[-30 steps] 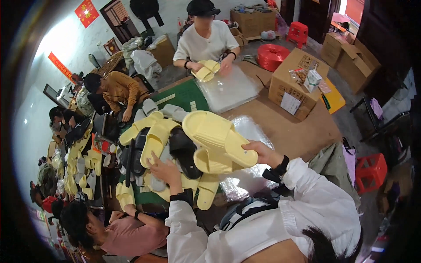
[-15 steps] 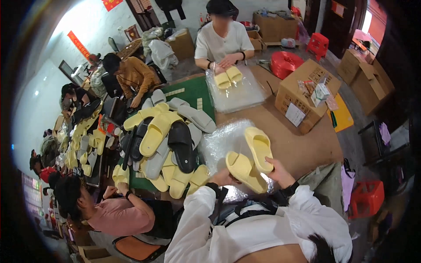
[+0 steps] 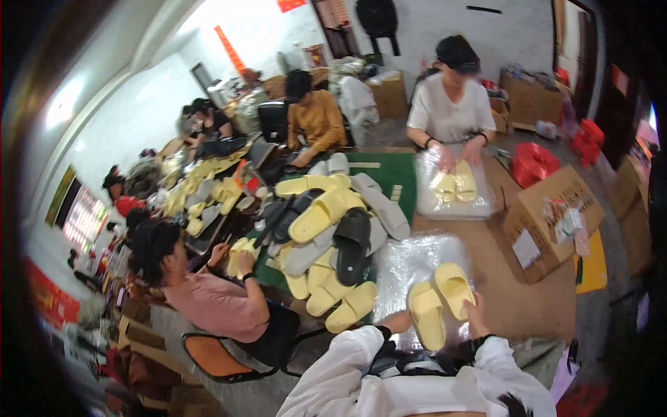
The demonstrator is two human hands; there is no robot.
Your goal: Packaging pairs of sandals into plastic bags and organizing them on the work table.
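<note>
I've got a pair of pale yellow foam slippers: my left hand point(image 3: 397, 321) is closed on the left slipper point(image 3: 425, 316), my right hand point(image 3: 476, 311) pinches the right slipper point(image 3: 454, 288), soles up, side by side over the clear plastic bags point(image 3: 406, 267). Pair matched, I'd say; bagging remains, and a heap of yellow, grey and black slippers point(image 3: 332, 240) waits on the counter point(image 3: 517, 302).

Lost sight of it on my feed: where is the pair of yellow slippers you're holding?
In the head view, low and right of centre: the yellow slippers lie on the clear plastic bags, right of the slipper pile, between left hand and right hand.
</note>
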